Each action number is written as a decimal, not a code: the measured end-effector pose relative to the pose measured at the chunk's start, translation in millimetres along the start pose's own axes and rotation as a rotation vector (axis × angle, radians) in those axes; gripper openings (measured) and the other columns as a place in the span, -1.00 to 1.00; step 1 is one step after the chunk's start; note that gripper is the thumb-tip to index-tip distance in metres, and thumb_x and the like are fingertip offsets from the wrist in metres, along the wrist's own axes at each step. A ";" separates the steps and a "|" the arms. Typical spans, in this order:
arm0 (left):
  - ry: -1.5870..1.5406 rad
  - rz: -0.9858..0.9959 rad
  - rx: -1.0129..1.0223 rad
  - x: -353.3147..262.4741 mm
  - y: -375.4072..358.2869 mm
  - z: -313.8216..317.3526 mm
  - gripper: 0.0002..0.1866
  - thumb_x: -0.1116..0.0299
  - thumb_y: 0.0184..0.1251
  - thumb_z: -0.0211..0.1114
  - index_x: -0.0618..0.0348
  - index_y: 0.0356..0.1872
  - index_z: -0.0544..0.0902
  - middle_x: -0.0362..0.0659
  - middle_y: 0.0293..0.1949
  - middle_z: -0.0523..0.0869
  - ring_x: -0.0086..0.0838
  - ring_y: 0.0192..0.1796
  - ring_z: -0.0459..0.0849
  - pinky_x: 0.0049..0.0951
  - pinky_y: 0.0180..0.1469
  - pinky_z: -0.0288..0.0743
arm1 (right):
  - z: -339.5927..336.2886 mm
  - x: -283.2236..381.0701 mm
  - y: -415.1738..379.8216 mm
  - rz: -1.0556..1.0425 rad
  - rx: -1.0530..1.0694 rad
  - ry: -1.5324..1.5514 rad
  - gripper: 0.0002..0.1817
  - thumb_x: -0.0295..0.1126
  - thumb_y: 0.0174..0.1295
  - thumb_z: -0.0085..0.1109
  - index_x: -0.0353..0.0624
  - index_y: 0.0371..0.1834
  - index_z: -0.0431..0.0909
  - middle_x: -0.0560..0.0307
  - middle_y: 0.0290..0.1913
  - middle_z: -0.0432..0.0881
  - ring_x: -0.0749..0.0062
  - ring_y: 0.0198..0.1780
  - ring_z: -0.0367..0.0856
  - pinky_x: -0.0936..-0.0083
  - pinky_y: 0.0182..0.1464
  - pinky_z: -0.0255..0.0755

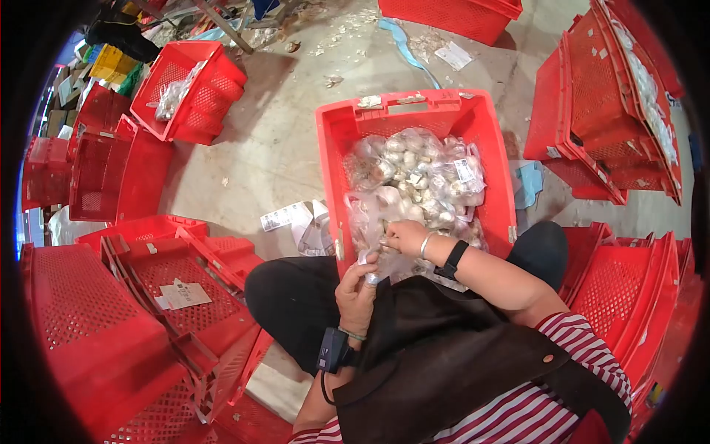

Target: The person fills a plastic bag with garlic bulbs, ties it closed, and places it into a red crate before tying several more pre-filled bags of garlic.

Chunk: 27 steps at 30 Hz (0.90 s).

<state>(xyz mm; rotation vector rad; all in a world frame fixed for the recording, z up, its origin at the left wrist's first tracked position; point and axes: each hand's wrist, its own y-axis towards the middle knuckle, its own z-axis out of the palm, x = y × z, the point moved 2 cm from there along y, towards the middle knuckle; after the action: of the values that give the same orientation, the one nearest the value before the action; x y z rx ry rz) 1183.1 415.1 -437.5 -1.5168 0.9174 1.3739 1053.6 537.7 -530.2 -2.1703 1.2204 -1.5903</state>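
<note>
In front of my knees stands a red plastic crate (503,174) holding garlic bulbs (414,176) in clear plastic bags. One of those bags carries a white label (464,171). At the crate's near left corner my left hand (356,294) is closed on the gathered edge of a clear plastic bag (362,222). My right hand (407,238) is beside it over the garlic, its fingers bent together at the same bag. What lies between the right fingertips is hidden.
Stacked red crates crowd the left (89,318) and the right (621,288). Another crate (211,103) at the upper left holds bagged goods. Printed paper (285,217) and a blue strip (403,48) lie on the floor, with scattered peelings.
</note>
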 end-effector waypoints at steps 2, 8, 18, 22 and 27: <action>-0.212 -0.148 0.080 4.1 -1.4 -0.2 -0.91 0.48 0.28 0.21 0.24 -0.22 0.56 -0.08 -0.08 0.66 -0.58 -0.20 0.58 -0.60 -0.11 0.44 | 11.7 -9.7 6.9 -0.065 -0.031 -0.186 -0.62 -0.10 0.16 0.15 -0.23 -0.19 0.55 -0.10 -0.29 0.61 0.08 -0.23 0.59 0.31 -0.18 0.45; -0.456 -0.199 0.291 8.6 -1.9 3.7 -0.88 0.41 0.32 0.20 0.21 -0.29 0.46 -0.08 -0.28 0.66 -0.42 -0.16 0.60 -0.40 0.02 0.44 | -52.9 43.4 7.2 -0.349 -0.741 -0.494 -0.49 -0.12 0.05 0.15 -0.14 0.05 0.43 -0.17 -0.20 0.59 0.02 -0.05 0.55 0.22 0.07 0.37; -0.350 -0.217 0.326 7.0 -7.9 -1.0 -0.89 0.40 0.33 0.17 0.20 -0.28 0.45 -0.19 -0.40 0.57 -0.44 -0.22 0.59 -0.38 0.00 0.44 | -55.0 -54.5 72.8 -0.031 -0.596 0.268 -0.78 -0.27 0.14 0.13 -0.17 -0.27 0.61 0.00 -0.38 0.66 0.24 -0.32 0.63 0.36 -0.18 0.49; -0.353 -0.247 0.329 1.7 -6.3 3.5 -0.94 0.45 0.34 0.12 0.21 -0.28 0.46 -0.23 -0.42 0.54 -0.54 -0.30 0.53 -0.46 -0.06 0.42 | -83.3 -72.6 45.2 -0.105 -0.580 0.893 -0.73 -0.27 0.17 0.15 -0.17 -0.14 0.54 0.05 -0.39 0.62 0.40 -0.39 0.58 0.46 -0.26 0.48; -0.211 -0.236 0.415 -6.4 -9.8 8.5 -0.97 0.54 0.31 0.08 0.21 -0.27 0.48 -0.29 -0.38 0.51 -0.68 -0.34 0.48 -0.65 -0.24 0.38 | -74.1 -34.7 26.0 -0.132 -0.412 0.125 -0.48 -0.25 0.03 0.32 -0.24 0.05 0.43 0.01 -0.28 0.59 0.45 -0.39 0.55 0.49 -0.25 0.48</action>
<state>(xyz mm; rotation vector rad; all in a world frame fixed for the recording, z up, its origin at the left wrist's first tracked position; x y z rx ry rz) 1188.5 426.2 -430.0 -1.1022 0.8023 1.0704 973.7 567.9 -539.5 -2.4706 1.5932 -1.6673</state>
